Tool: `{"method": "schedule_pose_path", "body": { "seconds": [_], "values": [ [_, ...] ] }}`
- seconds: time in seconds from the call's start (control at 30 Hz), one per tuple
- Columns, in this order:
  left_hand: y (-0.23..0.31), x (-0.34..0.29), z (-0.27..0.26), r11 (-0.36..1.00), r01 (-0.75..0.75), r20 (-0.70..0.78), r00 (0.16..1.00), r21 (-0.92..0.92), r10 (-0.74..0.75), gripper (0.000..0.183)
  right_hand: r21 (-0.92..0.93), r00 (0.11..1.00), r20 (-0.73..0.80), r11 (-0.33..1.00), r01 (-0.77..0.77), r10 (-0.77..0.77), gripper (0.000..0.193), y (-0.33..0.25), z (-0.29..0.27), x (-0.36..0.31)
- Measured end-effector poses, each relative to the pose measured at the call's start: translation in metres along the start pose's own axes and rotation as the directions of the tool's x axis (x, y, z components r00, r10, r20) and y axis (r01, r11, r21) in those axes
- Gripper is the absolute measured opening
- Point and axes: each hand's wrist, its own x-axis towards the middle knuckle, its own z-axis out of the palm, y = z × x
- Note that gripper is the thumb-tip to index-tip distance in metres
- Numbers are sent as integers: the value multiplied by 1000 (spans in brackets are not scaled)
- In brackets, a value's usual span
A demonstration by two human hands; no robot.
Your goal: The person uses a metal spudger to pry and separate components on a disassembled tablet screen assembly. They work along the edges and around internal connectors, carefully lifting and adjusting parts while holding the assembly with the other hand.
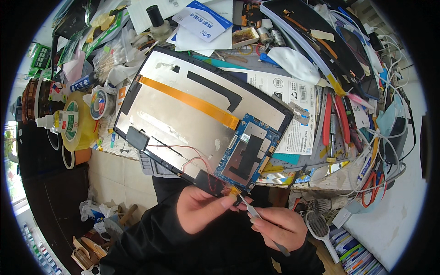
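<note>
An opened tablet (183,101) lies tilted across the bench edge, its silvery inner side up. Along it runs an orange ribbon cable (188,101) to a blue circuit board (245,151). Thin red wires (201,158) lead toward the near corner. My left hand (201,208) grips that near edge, its thumb by a small yellow piece (235,190) that may be tape or flex cable. Pinched in my right hand (280,227) is a slim metal pry tool (251,210), its tip touching or close beside the yellow piece.
Rolls of tape (78,121) and a small bottle (55,121) stand at left. Red-handled pliers (341,119), a razor blade (300,112) and a printed sheet (298,133) lie right of the tablet. A dark bottle (158,23) stands behind. Tangled cables (394,137) hang at far right.
</note>
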Motion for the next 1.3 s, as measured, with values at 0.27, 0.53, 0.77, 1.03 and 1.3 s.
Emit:
{"method": "schedule_pose_path", "body": {
  "seconds": [0.27, 0.53, 0.77, 1.03, 1.3],
  "values": [
    [1, 0, -2, 1000, 7, 14, 1000, 20, -7, 26, 18, 999, -9, 999, 41, -41, 35, 4, 3, -1],
    [2, 0, -1, 1000, 13, 14, 1000, 24, -13, 25, 28, 999, -6, 999, 41, -41, 37, 4, 3, -1],
    [-6, 2, 1, 995, -63, -17, 998, 81, 64, 29, 40, 1000, 2, 999, 31, -31, 36, 4, 2, 0],
    [-2, 0, 6, 1000, -5, -83, 997, -21, 3, 19, -5, 998, -12, 998, 68, -68, 36, 8, 2, -2],
    [0, 0, 9, 1000, 15, -146, 989, -14, -17, 18, -38, 998, -11, 998, 54, -54, 31, 7, -2, -11]
  ]
}}
